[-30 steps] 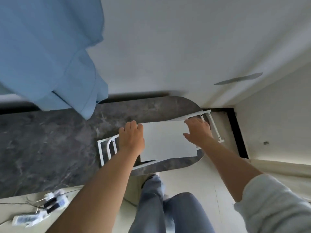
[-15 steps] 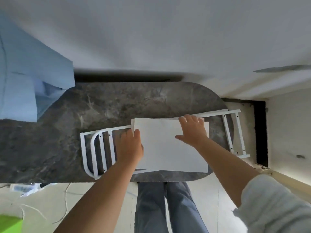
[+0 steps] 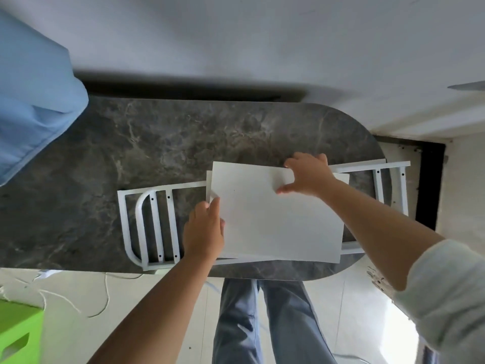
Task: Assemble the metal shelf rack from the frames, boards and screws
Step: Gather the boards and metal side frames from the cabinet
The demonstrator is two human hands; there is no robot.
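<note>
Dark marbled tabletop [image 3: 162, 143] with a rounded right end, set against a pale wall; light floor below its near edge.

White board [image 3: 275, 216] lying flat near the right end of the top, long axis running left to right, slightly skewed so the far edge tilts up toward the right. Second board [image 3: 209, 183] peeking out beneath it at the far-left corner. Both resting across a white metal frame [image 3: 152, 227], itself flat on the top, long axis also left to right, curved end and cross rungs to the left, straight end [image 3: 391, 187] overhanging the table's right edge.

Left hand [image 3: 203, 229] at the board's left edge, fingers together and pointing away, thumb side against the edge; grip under the edge not clear, so pinch or plain press impossible to tell. Right hand [image 3: 309, 174] at the far edge toward the right, fingers curled over that edge, thumb [image 3: 284, 189] pressed on the top face, pinching the board. Both forearms reaching forward from below, right one in a pushed-up pale sleeve [image 3: 446, 298].

Blue cloth [image 3: 31, 101] hanging at far left; green box [image 3: 18, 334] and loose white cord [image 3: 78, 303] on the floor; jeans-clad legs [image 3: 262, 324] under the table edge.
</note>
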